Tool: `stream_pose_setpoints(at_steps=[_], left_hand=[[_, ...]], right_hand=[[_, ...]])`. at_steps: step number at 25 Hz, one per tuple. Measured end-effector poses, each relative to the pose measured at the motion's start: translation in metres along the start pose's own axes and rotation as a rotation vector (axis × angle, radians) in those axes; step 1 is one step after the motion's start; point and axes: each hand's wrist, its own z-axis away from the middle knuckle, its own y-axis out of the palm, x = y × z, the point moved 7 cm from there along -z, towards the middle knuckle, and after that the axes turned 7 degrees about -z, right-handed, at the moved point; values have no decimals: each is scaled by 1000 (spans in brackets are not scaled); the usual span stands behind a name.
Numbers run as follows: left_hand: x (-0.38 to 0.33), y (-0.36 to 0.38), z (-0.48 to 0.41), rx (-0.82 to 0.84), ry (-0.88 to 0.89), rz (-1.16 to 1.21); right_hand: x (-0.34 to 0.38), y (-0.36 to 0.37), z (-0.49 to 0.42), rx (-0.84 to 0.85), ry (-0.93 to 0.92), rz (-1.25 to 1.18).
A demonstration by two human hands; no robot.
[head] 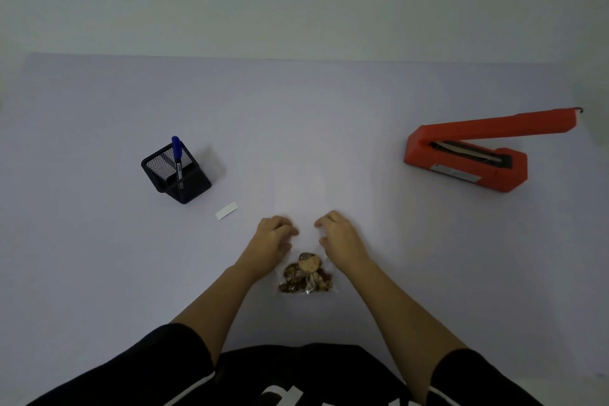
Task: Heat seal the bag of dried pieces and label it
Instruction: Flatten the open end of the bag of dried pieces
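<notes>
Clear bag of dried pieces lies flat at near table edge. Left hand and right hand, fingers curled, pinch its open top. Sealer far right, arm raised. Label beside pen holder, left.

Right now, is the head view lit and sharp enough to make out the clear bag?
Head view: dim, bluish, edges bent by the wide angle; the bag film nearly vanishes against the table, only its dried pieces read clearly; heat sealer and pen are distinct.
</notes>
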Motion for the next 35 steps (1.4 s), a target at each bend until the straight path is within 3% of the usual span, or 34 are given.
stream_pose_setpoints(at_steps=[4, 12, 23, 27, 31, 35], left_hand=[[8, -2, -11, 140, -42, -50], [3, 0, -9, 128, -25, -34], [5, -14, -41, 288, -28, -263], [7, -16, -48, 263, -36, -238], [2, -22, -56, 111, -12, -349], [3, -24, -69, 158, -34, -351]], right_hand=[[-3, -7, -5, 37, 35, 68], [-1, 4, 0, 84, -78, -58], [5, -10, -27, 192, 4, 137], [3, -12, -32, 246, 2, 109], [0, -18, -39, 181, -12, 68], [0, -20, -46, 133, -22, 160]])
